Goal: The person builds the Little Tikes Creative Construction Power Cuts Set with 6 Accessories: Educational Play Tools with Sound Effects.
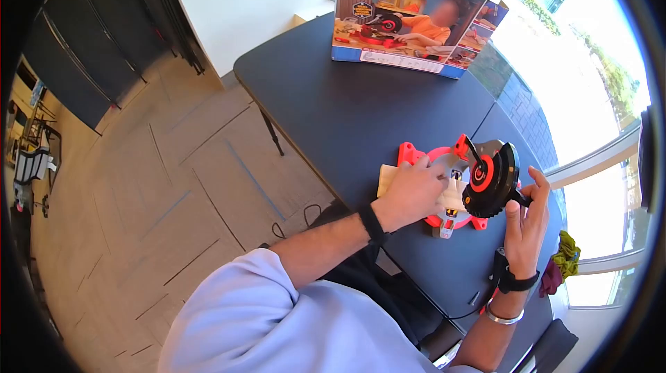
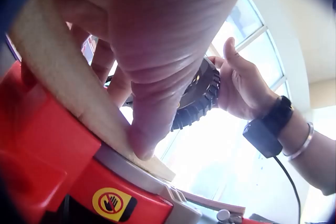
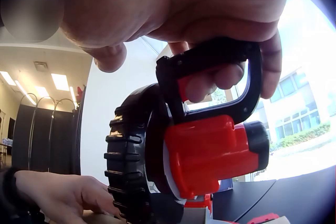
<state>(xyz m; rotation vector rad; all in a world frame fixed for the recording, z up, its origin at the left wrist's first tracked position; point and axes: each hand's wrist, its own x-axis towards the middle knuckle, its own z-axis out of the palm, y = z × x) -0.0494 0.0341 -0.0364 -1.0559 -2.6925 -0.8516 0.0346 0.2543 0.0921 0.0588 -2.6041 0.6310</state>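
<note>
A red, grey and black toy miter saw (image 1: 512, 172) stands on the dark table, its round toothed black guard raised over the red base (image 1: 408, 153). My left hand (image 1: 413, 196) holds a pale wood-coloured plank (image 1: 386, 180) flat across that base. In the left wrist view the thumb presses on the plank (image 2: 68, 71), just above a yellow no-hands sticker (image 2: 111, 203). My right hand (image 1: 528, 231) is at the saw's right side. The right wrist view shows its fingers curled through the black loop handle (image 3: 254, 77), above the red motor housing (image 3: 205, 153).
A large toy box (image 1: 409, 26) stands at the table's far end. Green cloth (image 1: 567, 254) and maroon cloth (image 1: 551, 279) lie by the window on the right. A cable runs from the right wrist's camera. Dark folding partitions (image 1: 90, 33) stand across the carpeted floor.
</note>
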